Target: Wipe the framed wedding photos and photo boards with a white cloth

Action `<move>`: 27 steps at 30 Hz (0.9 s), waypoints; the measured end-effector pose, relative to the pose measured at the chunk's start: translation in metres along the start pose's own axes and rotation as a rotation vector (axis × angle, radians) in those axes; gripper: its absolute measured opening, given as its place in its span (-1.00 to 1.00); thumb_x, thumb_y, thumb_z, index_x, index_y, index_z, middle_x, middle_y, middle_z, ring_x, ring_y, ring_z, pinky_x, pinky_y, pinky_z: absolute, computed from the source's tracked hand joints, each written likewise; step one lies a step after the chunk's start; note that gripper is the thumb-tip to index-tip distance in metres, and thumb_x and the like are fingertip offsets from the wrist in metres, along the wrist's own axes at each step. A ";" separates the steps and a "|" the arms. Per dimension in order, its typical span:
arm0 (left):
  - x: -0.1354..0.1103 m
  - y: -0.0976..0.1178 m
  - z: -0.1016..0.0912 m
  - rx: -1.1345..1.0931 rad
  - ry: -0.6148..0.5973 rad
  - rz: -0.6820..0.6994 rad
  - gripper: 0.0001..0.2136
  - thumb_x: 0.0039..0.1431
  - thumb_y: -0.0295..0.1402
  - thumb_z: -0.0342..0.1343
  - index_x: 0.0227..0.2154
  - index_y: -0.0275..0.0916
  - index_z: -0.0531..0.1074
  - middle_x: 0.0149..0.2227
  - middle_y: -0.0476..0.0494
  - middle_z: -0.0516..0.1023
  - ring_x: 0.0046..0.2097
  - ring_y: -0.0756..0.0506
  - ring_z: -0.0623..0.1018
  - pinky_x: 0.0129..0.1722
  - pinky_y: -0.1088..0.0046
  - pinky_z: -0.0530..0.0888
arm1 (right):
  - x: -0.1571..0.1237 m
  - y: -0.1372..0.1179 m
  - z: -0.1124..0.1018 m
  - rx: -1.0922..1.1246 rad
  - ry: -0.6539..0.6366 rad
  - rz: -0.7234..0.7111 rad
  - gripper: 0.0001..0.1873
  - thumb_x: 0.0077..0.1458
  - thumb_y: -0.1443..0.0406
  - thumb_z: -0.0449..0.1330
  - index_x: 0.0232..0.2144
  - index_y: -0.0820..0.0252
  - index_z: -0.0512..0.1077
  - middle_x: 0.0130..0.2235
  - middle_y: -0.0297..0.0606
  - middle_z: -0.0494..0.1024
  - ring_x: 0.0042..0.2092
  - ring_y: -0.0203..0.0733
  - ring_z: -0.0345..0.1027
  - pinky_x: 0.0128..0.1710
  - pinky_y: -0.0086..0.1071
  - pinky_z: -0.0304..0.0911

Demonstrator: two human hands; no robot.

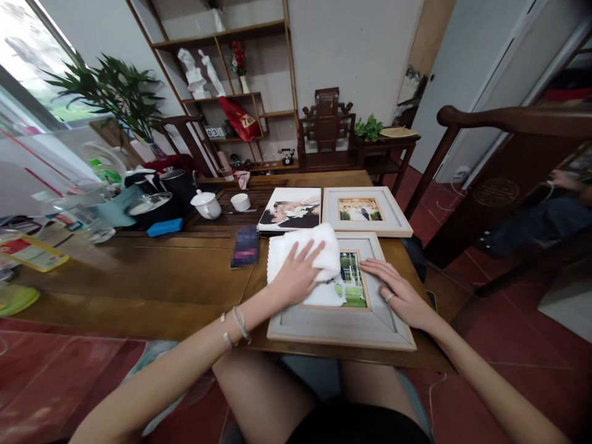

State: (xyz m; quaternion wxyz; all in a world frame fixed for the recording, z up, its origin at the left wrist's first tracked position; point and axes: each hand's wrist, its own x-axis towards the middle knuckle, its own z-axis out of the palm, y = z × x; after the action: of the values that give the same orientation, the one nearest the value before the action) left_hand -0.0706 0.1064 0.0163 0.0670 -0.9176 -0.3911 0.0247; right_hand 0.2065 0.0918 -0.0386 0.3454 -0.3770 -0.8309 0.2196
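A picture frame (333, 330) with a pale wide border lies face up at the table's near edge. Its photo (354, 277) shows greenery and a white dress. Folded white cloth (287, 246) covers the left part of the frame and photo. My left hand (298, 274) lies flat on that cloth, fingers spread, pressing it down. On the frame's right border rests my right hand (400, 296), its fingers stretched out to the photo's edge, with a ring on one finger.
Behind lie a second framed photo (367, 228) and a photo panel (291, 209). A dark phone-like rectangle (245, 245) is left of the cloth. Further left stand a white teapot (206, 205), a white cup (240, 202), a blue block (165, 227) and a glass-lidded pot (150, 206).
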 end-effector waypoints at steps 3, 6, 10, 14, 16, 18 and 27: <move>0.028 -0.023 0.002 0.041 0.058 -0.033 -0.70 0.21 -0.25 0.02 -0.05 -0.22 0.45 0.36 -0.20 -0.14 0.34 -0.33 -0.07 0.24 -0.04 -0.05 | 0.000 -0.001 -0.001 -0.005 0.002 0.006 -0.46 0.15 0.36 -0.08 0.18 0.00 0.19 0.20 -0.22 0.27 0.25 0.01 0.02 0.23 0.11 -0.04; 0.036 -0.026 -0.003 0.030 0.043 -0.005 -0.65 0.28 -0.16 -0.08 -0.04 -0.22 0.46 0.34 -0.20 -0.07 0.34 -0.34 -0.05 0.23 -0.06 -0.01 | 0.000 -0.002 -0.001 -0.003 0.004 0.006 -0.44 0.14 0.38 -0.08 0.19 -0.01 0.18 0.20 -0.23 0.27 0.25 0.00 0.02 0.24 0.11 -0.04; 0.010 0.006 -0.016 -0.031 -0.059 0.076 -0.59 0.31 -0.11 -0.16 -0.20 -0.21 0.55 0.31 -0.18 0.06 0.31 -0.38 0.05 0.19 -0.11 0.08 | 0.000 -0.002 -0.001 -0.009 -0.012 0.002 -0.43 0.14 0.40 -0.08 0.20 -0.01 0.16 0.20 -0.23 0.26 0.26 -0.01 0.00 0.24 0.13 -0.05; -0.040 0.048 -0.033 -0.117 -0.069 0.217 -0.65 0.30 -0.13 -0.13 -0.16 -0.11 0.53 0.29 -0.13 0.12 0.29 -0.37 0.12 0.18 -0.06 0.13 | 0.000 -0.004 -0.001 -0.012 -0.009 0.012 -0.44 0.15 0.39 -0.08 0.20 -0.01 0.17 0.20 -0.23 0.26 0.26 -0.01 0.01 0.24 0.13 -0.05; -0.059 0.061 -0.037 -0.131 -0.041 0.211 -0.63 0.31 -0.12 -0.15 -0.18 -0.12 0.54 0.30 -0.11 0.10 0.29 -0.36 0.12 0.19 -0.01 0.14 | 0.001 -0.005 -0.002 -0.014 -0.011 0.014 -0.44 0.15 0.39 -0.09 0.20 -0.01 0.17 0.20 -0.24 0.26 0.26 0.00 0.01 0.24 0.13 -0.04; -0.069 0.065 -0.035 -0.149 -0.011 0.181 -0.62 0.31 -0.10 -0.16 -0.20 -0.12 0.55 0.30 -0.08 0.09 0.29 -0.32 0.12 0.19 0.05 0.15 | 0.001 -0.006 -0.002 -0.017 -0.011 0.009 -0.44 0.15 0.39 -0.09 0.20 -0.02 0.16 0.20 -0.24 0.26 0.26 -0.01 0.01 0.23 0.14 -0.04; -0.017 0.015 0.005 -0.058 0.113 -0.041 -0.62 0.29 -0.13 -0.10 -0.34 -0.21 0.57 0.32 -0.12 0.02 0.32 -0.32 0.02 0.24 0.00 0.06 | 0.000 -0.004 -0.001 -0.014 -0.026 0.008 -0.44 0.16 0.40 -0.10 0.20 -0.02 0.14 0.21 -0.24 0.24 0.27 -0.02 -0.02 0.25 0.13 -0.06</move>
State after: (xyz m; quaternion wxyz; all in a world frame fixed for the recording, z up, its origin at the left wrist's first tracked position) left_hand -0.0726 0.0843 0.0088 0.0627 -0.9109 -0.4059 -0.0402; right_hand 0.2056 0.0899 -0.0355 0.3312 -0.3798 -0.8352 0.2200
